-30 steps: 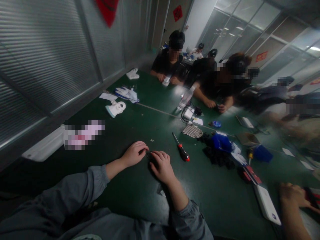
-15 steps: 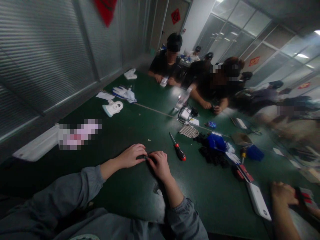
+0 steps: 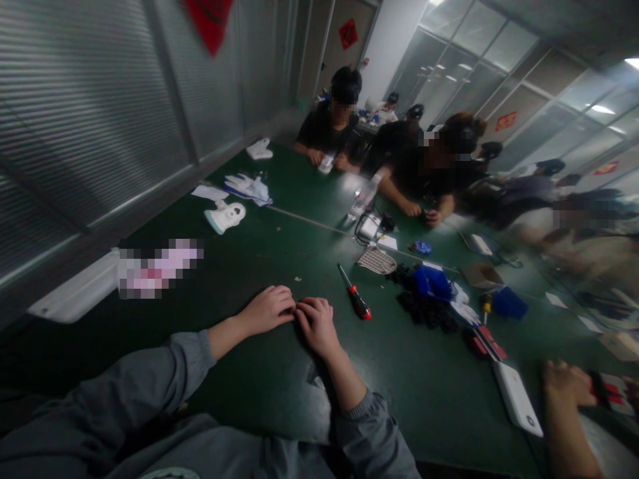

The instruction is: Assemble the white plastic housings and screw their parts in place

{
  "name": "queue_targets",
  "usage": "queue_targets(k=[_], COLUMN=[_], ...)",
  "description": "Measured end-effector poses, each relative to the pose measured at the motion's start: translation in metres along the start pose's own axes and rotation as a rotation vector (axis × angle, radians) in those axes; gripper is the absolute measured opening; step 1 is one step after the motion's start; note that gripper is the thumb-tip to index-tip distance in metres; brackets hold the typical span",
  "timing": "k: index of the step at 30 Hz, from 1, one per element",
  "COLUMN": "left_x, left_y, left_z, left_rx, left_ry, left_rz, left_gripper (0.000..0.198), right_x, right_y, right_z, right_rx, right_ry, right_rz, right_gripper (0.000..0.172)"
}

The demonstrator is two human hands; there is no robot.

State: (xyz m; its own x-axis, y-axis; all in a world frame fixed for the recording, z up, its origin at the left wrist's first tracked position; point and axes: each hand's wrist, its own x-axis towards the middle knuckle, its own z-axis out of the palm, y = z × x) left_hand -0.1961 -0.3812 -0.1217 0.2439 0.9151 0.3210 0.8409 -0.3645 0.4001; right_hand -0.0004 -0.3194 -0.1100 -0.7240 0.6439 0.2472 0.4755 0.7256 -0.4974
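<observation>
Close together over the green table (image 3: 259, 392) are my two hands. The fingers of my left hand (image 3: 269, 309) are curled and pressed together, reaching toward the right. My right hand (image 3: 317, 323) meets it with bent fingers, thumb side toward the left hand. Whatever sits between the fingertips is hidden by them; I cannot make it out. To the right of my right hand lies a screwdriver (image 3: 358, 303) with a black and red handle, its shaft pointing away from me, apart from both hands.
Further right are black parts (image 3: 424, 309), a blue bin (image 3: 432, 283) and a white power strip (image 3: 516, 398). At the back left lie gloves (image 3: 247, 187) and a white plastic piece (image 3: 225, 216). Another person's hand (image 3: 569, 384) is at the far right; co-workers (image 3: 339, 120) sit opposite.
My left hand has shifted slightly right, its fingers closing in against my right hand. The small dark piece seen between the fingertips is now covered.
</observation>
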Motion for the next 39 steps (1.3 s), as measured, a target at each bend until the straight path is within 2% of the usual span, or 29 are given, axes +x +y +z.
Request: queue_targets(k=[2,4,6,8,11,14,18,25,29,34,39], left_x=[-0.001,-0.004,-0.008,-0.011,-0.012,-0.008,-0.005,-0.007,0.003,0.021,0.021], left_y=[-0.004,-0.014,-0.027,-0.035,-0.036,-0.029,-0.026,-0.040,-0.067,-0.123,-0.167], left_z=[-0.004,-0.011,-0.020,-0.026,-0.028,-0.026,-0.026,-0.048,-0.073,-0.110,-0.131], left_rx=[0.033,0.075,0.116,0.133,0.110,0.087,0.107,0.150,0.217,0.470,0.559], left_ry=[0.048,0.125,0.190,0.223,0.241,0.238,0.245,0.307,0.363,0.255,0.188], left_rz=[-0.056,-0.177,-0.298,-0.358,-0.371,-0.345,-0.346,-0.382,-0.467,-0.699,-0.903], left_gripper=[0.010,0.004,0.007,0.009,0.011,0.012,0.013,0.015,0.032,0.051,0.066], right_x=[0.000,-0.002,-0.005,-0.008,-0.008,-0.005,-0.003,-0.008,-0.009,-0.010,-0.012], right_y=[0.003,0.012,0.024,0.033,0.034,0.026,0.017,0.012,0.011,0.016,0.028], right_z=[-0.006,-0.016,-0.026,-0.032,-0.029,-0.021,-0.018,-0.024,-0.018,-0.011,-0.013], right_rx=[-0.030,-0.072,-0.102,-0.101,-0.072,-0.049,0.028,0.066,0.022,-0.024,-0.064], right_ry=[0.064,0.222,0.391,0.456,0.394,0.293,0.223,0.120,0.035,-0.024,0.046], right_rz=[0.025,0.119,0.215,0.234,0.198,0.154,0.092,-0.019,-0.094,-0.151,-0.089], right_gripper=[0.025,0.039,0.049,0.047,0.037,0.028,0.020,0.025,0.027,0.021,0.019])
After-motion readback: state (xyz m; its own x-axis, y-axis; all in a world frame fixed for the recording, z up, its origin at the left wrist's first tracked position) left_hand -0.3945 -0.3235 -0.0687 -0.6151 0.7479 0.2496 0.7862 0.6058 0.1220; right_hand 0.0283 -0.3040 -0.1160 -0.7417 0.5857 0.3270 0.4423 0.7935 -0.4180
